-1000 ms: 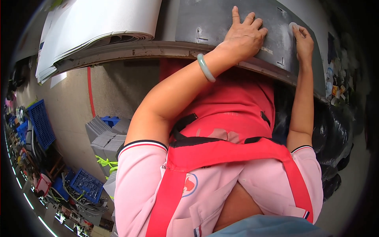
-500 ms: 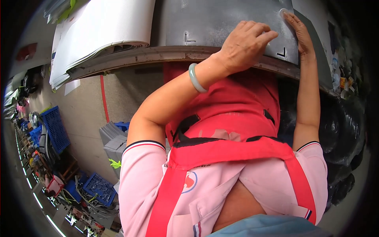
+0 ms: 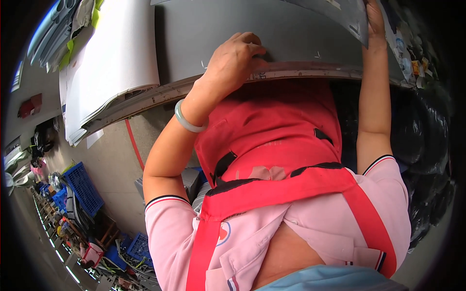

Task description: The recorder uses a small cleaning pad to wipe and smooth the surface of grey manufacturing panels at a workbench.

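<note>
A thin grey template sheet is raised and tilted above a dark grey sheet on the table. My right hand grips the template by its right edge, its fingers partly hidden. Small white corner marks show on the dark sheet beneath. Over the near edge of that sheet is my left hand, fingers curled in and a pale green bangle on the wrist. Whatever those fingers hold, if anything, is hidden.
A thick stack of white sheets overhangs the table's wooden front edge at the left. Blue crates stand on the floor at the left. Black plastic bags lie at the right.
The template has been lifted off the dark sheet and moved away and up by my right hand, uncovering white marks. My left hand has moved left and down. The white disc is out of sight.
</note>
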The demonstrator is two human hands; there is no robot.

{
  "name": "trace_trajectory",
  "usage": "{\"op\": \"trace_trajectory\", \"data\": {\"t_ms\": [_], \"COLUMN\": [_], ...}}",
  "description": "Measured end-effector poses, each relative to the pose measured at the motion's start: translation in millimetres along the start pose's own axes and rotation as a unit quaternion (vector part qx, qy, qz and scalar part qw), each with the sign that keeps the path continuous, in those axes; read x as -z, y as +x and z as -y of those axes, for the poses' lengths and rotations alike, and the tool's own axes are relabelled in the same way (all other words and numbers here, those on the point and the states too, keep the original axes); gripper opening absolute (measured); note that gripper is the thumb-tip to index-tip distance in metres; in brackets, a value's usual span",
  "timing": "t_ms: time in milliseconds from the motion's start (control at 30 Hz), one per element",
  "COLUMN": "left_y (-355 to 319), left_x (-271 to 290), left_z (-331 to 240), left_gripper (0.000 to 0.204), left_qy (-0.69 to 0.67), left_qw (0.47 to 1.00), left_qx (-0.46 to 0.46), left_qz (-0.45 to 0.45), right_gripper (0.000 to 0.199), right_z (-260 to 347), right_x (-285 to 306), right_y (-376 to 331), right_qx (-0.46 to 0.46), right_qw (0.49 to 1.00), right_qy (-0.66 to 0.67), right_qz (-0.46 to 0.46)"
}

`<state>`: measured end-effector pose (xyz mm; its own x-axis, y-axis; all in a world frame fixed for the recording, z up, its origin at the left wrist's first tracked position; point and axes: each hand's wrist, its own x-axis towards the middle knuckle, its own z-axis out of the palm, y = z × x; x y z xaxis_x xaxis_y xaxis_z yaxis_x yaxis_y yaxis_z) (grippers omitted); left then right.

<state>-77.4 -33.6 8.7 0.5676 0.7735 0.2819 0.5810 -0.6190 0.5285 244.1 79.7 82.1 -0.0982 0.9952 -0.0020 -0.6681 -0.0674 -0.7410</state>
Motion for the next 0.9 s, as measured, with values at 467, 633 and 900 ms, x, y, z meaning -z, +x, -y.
{"op": "trace_trajectory", "data": {"t_ms": [467,633,900], "left_y": [9.4,11.0,7.6], "left_x": [11.1,15.8,6.5], "left_z": [2.5,9.5,21.6], "left_gripper": [0.021,0.016,0.020], "left_qy": [0.015,-0.033,-0.006], "left_qw": [0.999,0.996,0.998], "left_qx": [-0.017,-0.004,-0.022], "left_qz": [0.050,0.080,0.062], "right_gripper": [0.042,0.042,0.048], "right_z": [3.2,-14.2,-28.8], "right_x": [55.4,37.0,17.3], "right_y": [10.6,2.4,-6.7], "right_qx": [-0.142,0.032,0.048], "right_qw": [0.953,0.995,0.989], "right_qy": [0.265,-0.005,-0.043], "right_qz": [-0.015,-0.091,-0.136]}}
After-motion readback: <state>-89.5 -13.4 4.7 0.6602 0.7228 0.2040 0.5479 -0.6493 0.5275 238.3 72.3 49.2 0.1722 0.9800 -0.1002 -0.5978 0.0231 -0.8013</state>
